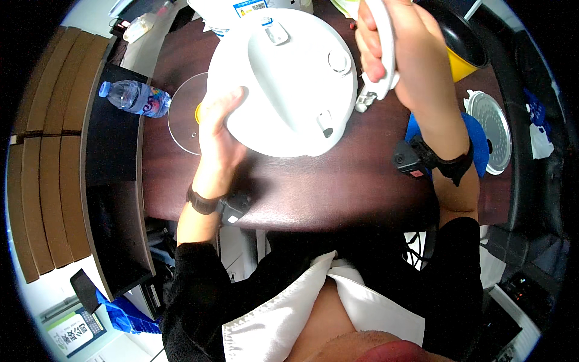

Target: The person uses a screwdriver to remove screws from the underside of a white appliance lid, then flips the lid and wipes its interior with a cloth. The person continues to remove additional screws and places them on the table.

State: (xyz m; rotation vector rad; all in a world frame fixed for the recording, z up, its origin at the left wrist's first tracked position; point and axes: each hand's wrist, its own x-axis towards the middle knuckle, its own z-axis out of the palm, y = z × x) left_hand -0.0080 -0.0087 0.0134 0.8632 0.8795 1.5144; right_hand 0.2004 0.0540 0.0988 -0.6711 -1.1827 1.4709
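I hold the big white cooker lid (283,81) up over the dark desk (338,187). My left hand (217,130) fingers press its left rim. My right hand (386,45) fingers wrap tight around its white handle (381,36). I think the lid could slip and hit the clear glass disc (184,123) left of it.

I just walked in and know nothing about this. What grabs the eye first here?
The big white round appliance lid held over the dark table stands out most: the left hand cups its lower left rim while the right hand grips its white handle at upper right. To the left lie a clear glass disc and a plastic water bottle on its side; a yellow pot sits at top right.
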